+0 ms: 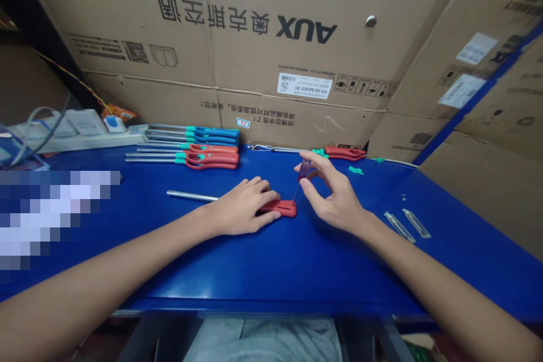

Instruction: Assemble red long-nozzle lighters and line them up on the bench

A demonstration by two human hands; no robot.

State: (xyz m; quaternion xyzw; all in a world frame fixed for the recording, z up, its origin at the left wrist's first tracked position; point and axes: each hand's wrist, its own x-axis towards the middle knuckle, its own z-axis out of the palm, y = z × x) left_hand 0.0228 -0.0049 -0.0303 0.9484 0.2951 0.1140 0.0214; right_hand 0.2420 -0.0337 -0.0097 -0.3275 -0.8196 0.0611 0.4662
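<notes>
At far left, a power strip [85, 139], partly cut off, above a pixelated patch [46, 215] masking the table's corner. Next, blue-handled lighters [217, 136] and red-handled lighters [214, 156], stacked close, metal tubes pointing left. Nearer, flat on the blue table [254, 266] around the middle, a red lighter [285, 210]: slim silver tube to the left, smooth red handle with rounded corners and a dark lengthwise slot to the right. Left hand [241, 207] holding it down, fingers and thumb astride the handle; join of tube and handle hidden beneath. Right hand [337, 195] pinching a screwdriver [304, 170], translucent purple handle half covered by fingers, thin shaft slanting to the handle's right end. Tip too small to tell whether seated in a hole. Farther right, two clear vials [399, 227], contents hard to make out.
</notes>
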